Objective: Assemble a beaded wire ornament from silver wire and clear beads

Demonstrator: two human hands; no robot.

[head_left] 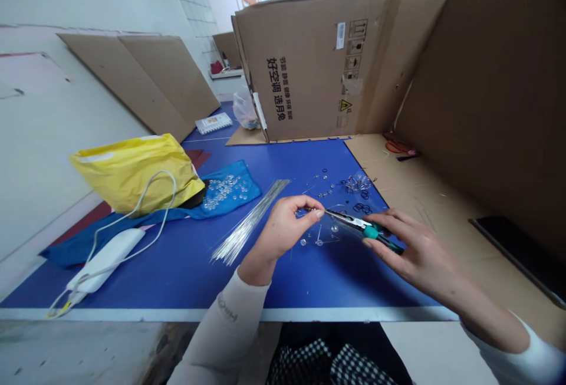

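Note:
My left hand point(286, 224) pinches a small piece at the tip of the pliers; the piece is too small to make out, though thin wire shows beside it. Green-and-black handled pliers point(370, 230) are gripped by my right hand point(413, 243), their jaws pointing left and meeting my left fingertips. Clear beads point(319, 243) with wire lie on the blue table point(212, 290) just below the pliers. Left of my left hand is a bundle of straight silver wires point(250, 223). Black rings point(362, 208) and a small heap of clear and dark pieces point(357, 182) sit beyond the pliers.
More clear beads point(225, 190) rest on a blue cloth point(247, 181) at the left, beside a yellow bag point(141, 173) and a white power strip point(106, 261) with its cable. Large cardboard point(309, 72) stands behind. Orange scissors point(397, 147) and a black phone-like object point(522, 252) are right.

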